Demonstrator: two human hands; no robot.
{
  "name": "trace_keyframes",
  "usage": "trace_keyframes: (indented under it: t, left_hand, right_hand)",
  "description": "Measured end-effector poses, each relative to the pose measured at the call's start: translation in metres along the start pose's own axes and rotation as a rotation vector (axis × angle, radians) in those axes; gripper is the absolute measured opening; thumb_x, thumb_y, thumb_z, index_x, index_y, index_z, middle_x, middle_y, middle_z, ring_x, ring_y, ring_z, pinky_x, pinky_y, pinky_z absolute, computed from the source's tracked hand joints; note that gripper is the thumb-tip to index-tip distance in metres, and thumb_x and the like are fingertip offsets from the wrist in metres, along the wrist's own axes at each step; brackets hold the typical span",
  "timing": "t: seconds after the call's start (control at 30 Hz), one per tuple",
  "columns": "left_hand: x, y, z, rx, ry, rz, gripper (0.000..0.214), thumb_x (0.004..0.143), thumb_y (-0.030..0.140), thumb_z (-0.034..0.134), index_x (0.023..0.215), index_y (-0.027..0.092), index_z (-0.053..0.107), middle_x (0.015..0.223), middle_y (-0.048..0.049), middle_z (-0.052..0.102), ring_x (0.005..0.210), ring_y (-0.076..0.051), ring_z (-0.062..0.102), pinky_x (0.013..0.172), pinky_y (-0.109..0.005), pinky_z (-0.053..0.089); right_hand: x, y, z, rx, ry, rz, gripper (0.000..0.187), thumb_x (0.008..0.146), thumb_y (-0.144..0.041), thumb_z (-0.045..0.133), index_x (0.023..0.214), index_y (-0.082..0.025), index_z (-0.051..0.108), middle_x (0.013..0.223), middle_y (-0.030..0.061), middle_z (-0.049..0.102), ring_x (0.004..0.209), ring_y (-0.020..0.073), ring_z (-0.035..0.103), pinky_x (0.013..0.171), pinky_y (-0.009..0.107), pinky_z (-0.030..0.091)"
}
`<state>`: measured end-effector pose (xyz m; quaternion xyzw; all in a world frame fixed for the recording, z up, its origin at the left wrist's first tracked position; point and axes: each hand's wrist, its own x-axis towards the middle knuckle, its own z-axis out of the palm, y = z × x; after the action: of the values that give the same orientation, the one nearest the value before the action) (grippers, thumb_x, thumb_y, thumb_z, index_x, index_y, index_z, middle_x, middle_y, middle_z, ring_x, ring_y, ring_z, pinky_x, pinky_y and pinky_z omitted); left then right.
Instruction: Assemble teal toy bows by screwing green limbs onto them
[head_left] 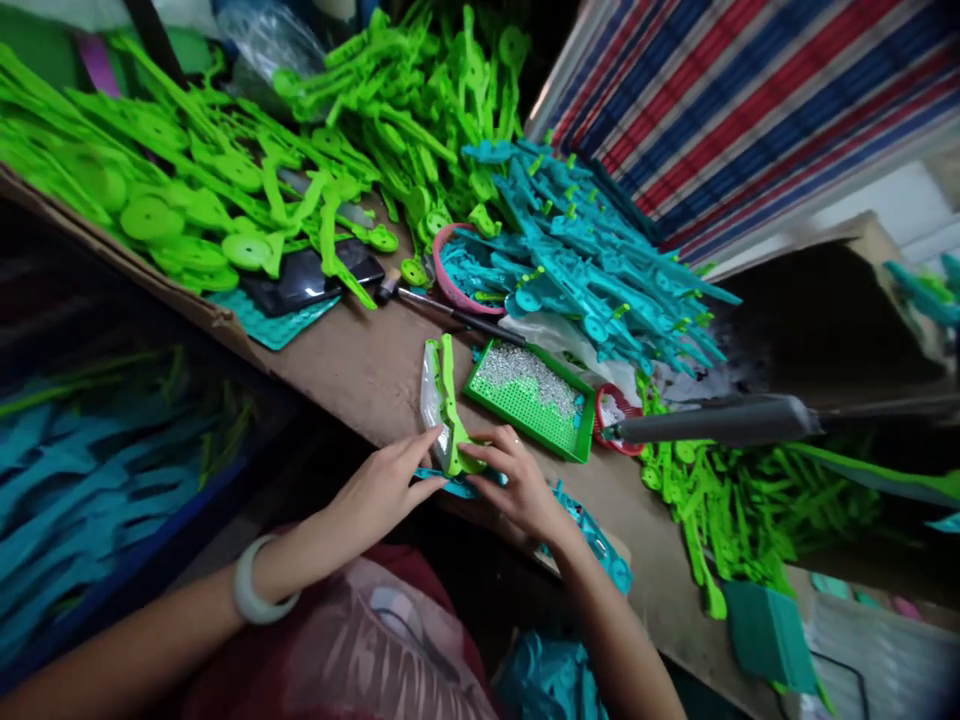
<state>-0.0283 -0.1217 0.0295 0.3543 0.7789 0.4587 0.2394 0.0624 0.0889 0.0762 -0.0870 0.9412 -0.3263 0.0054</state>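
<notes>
Your left hand and right hand both pinch the lime-green plastic piece at the table's near edge, with the green bead tray just beside it at two o'clock.

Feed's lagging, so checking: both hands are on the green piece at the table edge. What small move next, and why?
Probably press the green piece down onto the teal piece beneath it: the left hand and right hand grip it from both sides, its lower end meeting the teal one at the table edge.
</notes>
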Motion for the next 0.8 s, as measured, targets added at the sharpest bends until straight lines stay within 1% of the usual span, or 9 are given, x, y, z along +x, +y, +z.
trace_keyframes:
  t: [0.07,0.13,0.23,0.3,0.33,0.4,0.53,0.67,0.8]
  left_hand:
    - [0.001,-0.003,0.001,0.006,0.023,0.067,0.056,0.092,0.029,0.066,0.144,0.018,0.048,0.103,-0.0077,0.071,0.094,-0.024,0.069,0.089,-0.041,0.057]
    - [-0.001,-0.002,-0.001,0.121,0.079,0.140,0.054,0.092,0.029,0.067,0.142,0.018,0.049,0.105,-0.0083,0.070,0.095,-0.024,0.069,0.085,-0.041,0.059]
    - [0.004,0.005,-0.014,0.370,0.169,0.241,0.042,0.092,0.032,0.067,0.129,0.015,0.057,0.111,-0.0120,0.065,0.098,-0.028,0.065,0.080,-0.043,0.059]
    - [0.017,0.008,-0.029,0.449,0.196,0.320,0.035,0.094,0.031,0.064,0.125,0.014,0.059,0.120,-0.0144,0.062,0.106,-0.030,0.061,0.083,-0.044,0.058]
    - [0.027,0.008,-0.036,0.465,0.187,0.369,0.034,0.095,0.030,0.063,0.124,0.013,0.059,0.124,-0.0152,0.060,0.112,-0.031,0.058,0.086,-0.045,0.057]
    - [0.048,0.004,-0.049,0.502,0.115,0.466,0.033,0.094,0.032,0.063,0.121,0.013,0.061,0.127,-0.0156,0.059,0.117,-0.032,0.055,0.091,-0.046,0.055]
    - [0.084,-0.007,-0.061,0.615,-0.055,0.588,0.031,0.089,0.043,0.069,0.103,0.015,0.065,0.112,-0.0131,0.061,0.109,-0.032,0.055,0.086,-0.045,0.053]
    - [0.098,-0.008,-0.063,0.730,-0.144,0.638,0.035,0.084,0.048,0.074,0.091,0.016,0.063,0.099,-0.0106,0.061,0.100,-0.030,0.056,0.079,-0.040,0.050]
    - [0.101,-0.005,-0.066,0.772,-0.157,0.669,0.038,0.084,0.054,0.072,0.089,0.017,0.060,0.092,-0.0080,0.061,0.095,-0.029,0.056,0.075,-0.038,0.046]
  right_hand:
    - [-0.004,0.003,-0.005,0.031,-0.004,0.004,0.037,0.096,-0.023,0.063,0.133,-0.027,0.061,0.126,0.0094,0.062,0.115,0.0226,0.058,0.100,0.046,0.050]
    - [-0.008,0.004,-0.012,0.093,0.042,0.033,0.040,0.094,-0.022,0.067,0.132,-0.029,0.061,0.127,0.0089,0.062,0.116,0.0230,0.059,0.100,0.045,0.051]
    - [-0.012,0.003,-0.021,0.130,0.225,0.109,0.043,0.091,-0.020,0.070,0.131,-0.032,0.062,0.129,0.0081,0.062,0.119,0.0234,0.059,0.100,0.042,0.052]
    - [-0.012,0.002,-0.024,0.089,0.313,0.136,0.043,0.090,-0.018,0.070,0.130,-0.032,0.063,0.128,0.0077,0.063,0.119,0.0233,0.060,0.099,0.042,0.052]
    - [-0.012,0.002,-0.023,0.066,0.327,0.142,0.043,0.090,-0.018,0.070,0.130,-0.032,0.063,0.128,0.0077,0.063,0.118,0.0233,0.061,0.099,0.042,0.052]
    - [-0.012,0.004,-0.020,0.037,0.323,0.144,0.042,0.091,-0.018,0.069,0.130,-0.031,0.062,0.129,0.0081,0.064,0.119,0.0234,0.061,0.100,0.043,0.052]
    - [-0.014,0.009,-0.007,0.009,0.325,0.138,0.040,0.093,-0.018,0.067,0.130,-0.029,0.061,0.132,0.0092,0.063,0.120,0.0238,0.060,0.101,0.046,0.052]
    - [-0.018,0.012,0.001,0.004,0.347,0.128,0.039,0.094,-0.017,0.065,0.131,-0.028,0.060,0.133,0.0104,0.063,0.121,0.0245,0.060,0.099,0.047,0.053]
    - [-0.019,0.015,0.004,0.000,0.361,0.119,0.039,0.094,-0.015,0.064,0.131,-0.027,0.059,0.133,0.0108,0.062,0.120,0.0247,0.059,0.099,0.047,0.052]
